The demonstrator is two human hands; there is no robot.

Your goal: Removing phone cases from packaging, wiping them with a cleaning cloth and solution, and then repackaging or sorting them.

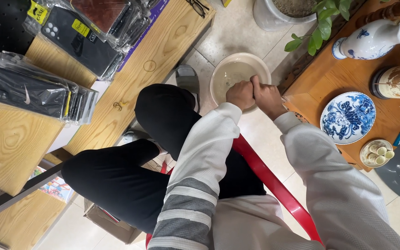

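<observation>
Nearest to us are our own white sleeves with grey bands and our black trousers, knees bent, as we sit on a red plastic chair (274, 185) and lean forward. That lean brings both hands together over a pale round basin (237, 69) that stands on the tiled floor (265, 134) just ahead of our feet. Our left hand (240, 95) is curled into a fist at the near rim of the basin, and our right hand (267, 96) is closed too, pressed against it; they seem to grip something small between them, but we cannot tell what it is. The basin holds shallow, cloudy water, and holding our hands above it lets any drips fall back in.

To the right stands a low wooden table (311, 92). Near its front edge lies a blue-and-white plate (348, 118), with a small dish of little cups (377, 153) at the near corner and a blue lighter (399, 137) beside it. Toward the far edge a blue-and-white vase (371, 39) lies tilted beside a dark round container (396, 82).

To the left, light wooden shelving (163, 51) carries black phone cases in clear packets (28, 92). At the far end a white planter (278, 14) and green leaves (322, 28) close the narrow tiled space.
</observation>
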